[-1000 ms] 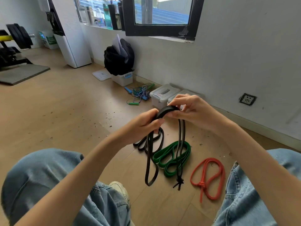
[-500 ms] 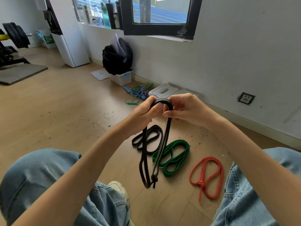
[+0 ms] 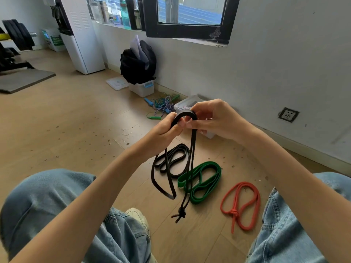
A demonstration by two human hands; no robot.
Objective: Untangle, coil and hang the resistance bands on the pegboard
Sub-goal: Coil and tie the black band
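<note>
We've got the black flat band (image 3: 187,114) arched between both grips: left hand (image 3: 164,130) and right hand (image 3: 216,120) each pinch it up high so its loop and the knotted black cord (image 3: 181,213) hang free above the floor, likely to part them.

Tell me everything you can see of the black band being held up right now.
The held black band is a flat, matte, rubbery-looking strap, arched at the top between the left hand and right hand, both gripping it. From there a flat loop hangs down on the left, clear of the floor it seems. A thin black cord hangs beside it, ending in a knot with short tails.
</note>
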